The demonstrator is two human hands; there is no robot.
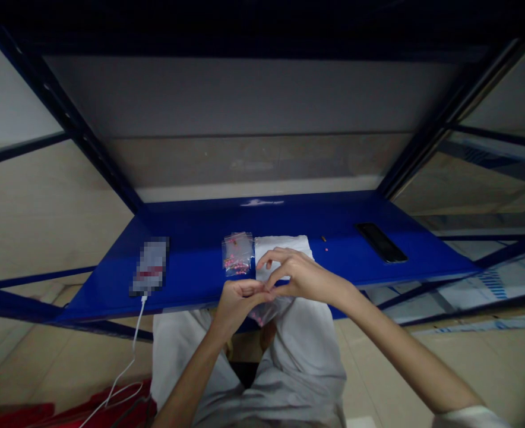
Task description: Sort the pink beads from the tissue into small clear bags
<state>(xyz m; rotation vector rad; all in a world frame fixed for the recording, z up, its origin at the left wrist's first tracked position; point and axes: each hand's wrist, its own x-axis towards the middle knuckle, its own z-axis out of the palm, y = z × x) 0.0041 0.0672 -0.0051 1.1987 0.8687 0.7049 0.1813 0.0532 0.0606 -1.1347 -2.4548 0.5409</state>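
My left hand [238, 300] and my right hand [300, 276] meet just in front of the blue shelf [191, 232], fingers pinched together on the mouth of a small clear plastic bag [269, 312] that hangs below them with pink bits inside. Another clear bag of pink beads [237, 254] lies on the shelf just beyond my left hand. A white cloth or paper [284, 245] lies beside it, partly behind my right hand.
A phone [150, 267] with a white cable [129, 362] lies on the shelf's left. A black phone [381, 242] lies at the right. Tiny loose beads [325, 244] sit near the cloth. Dark shelf posts rise on both sides. My grey-clothed lap is below.
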